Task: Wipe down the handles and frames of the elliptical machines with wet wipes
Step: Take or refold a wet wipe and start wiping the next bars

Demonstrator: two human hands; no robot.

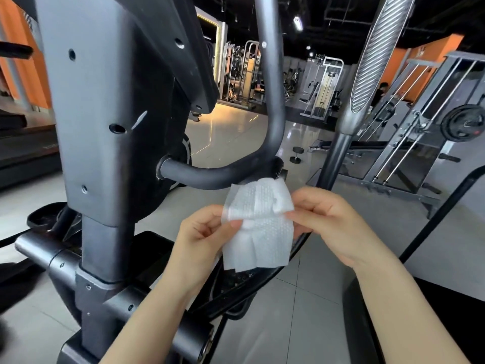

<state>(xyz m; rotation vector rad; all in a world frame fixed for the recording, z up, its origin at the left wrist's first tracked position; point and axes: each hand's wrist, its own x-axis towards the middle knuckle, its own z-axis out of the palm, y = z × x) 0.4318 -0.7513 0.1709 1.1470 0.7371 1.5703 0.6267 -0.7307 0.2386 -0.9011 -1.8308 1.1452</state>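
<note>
Head view: I hold the wet wipe stretched between my left hand and right hand, each grip pinching a side edge, just below the curved handle bar. I judge it best opened flat first; open floor lies right, the frame column crowds left.

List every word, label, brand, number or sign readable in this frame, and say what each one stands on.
None can be read.
Grey elliptical column: screw holes only, no lettering.
Wet wipe, pinched by the left hand and right hand: embossed texture, no print.
Weight plate at far right: any marking too small and blurred.
Orange wall in the background: a pale mark, too blurred to read.
</note>
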